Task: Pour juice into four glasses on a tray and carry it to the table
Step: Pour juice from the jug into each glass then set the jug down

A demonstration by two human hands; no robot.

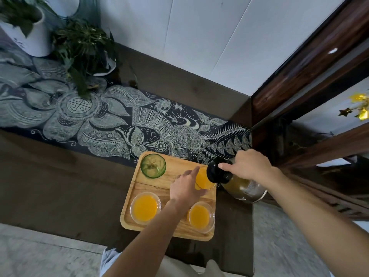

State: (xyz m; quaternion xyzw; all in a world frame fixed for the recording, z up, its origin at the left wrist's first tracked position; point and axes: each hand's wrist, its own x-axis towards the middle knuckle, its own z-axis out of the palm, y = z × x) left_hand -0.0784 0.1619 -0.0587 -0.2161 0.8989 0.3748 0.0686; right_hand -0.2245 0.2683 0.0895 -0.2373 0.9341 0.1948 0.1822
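Note:
A wooden tray [171, 229] lies near the table's right end. It carries two clear glasses of orange juice at the front [145, 207] [201, 216], a third juice glass [203, 179] at the back right, and a green glass [153, 165] at the back left that holds no orange juice. My left hand [186, 186] hovers over the tray with fingers spread, partly covering the third glass. My right hand [247, 165] grips the juice jug [237, 184], which has a black lid and stands just right of the tray.
A dark patterned runner [111, 124] crosses the brown table [60, 186]. Two potted plants [83, 48] [24, 23] stand at the back left. A dark wooden frame [299, 76] rises to the right, past the table's right edge. Pale floor shows below.

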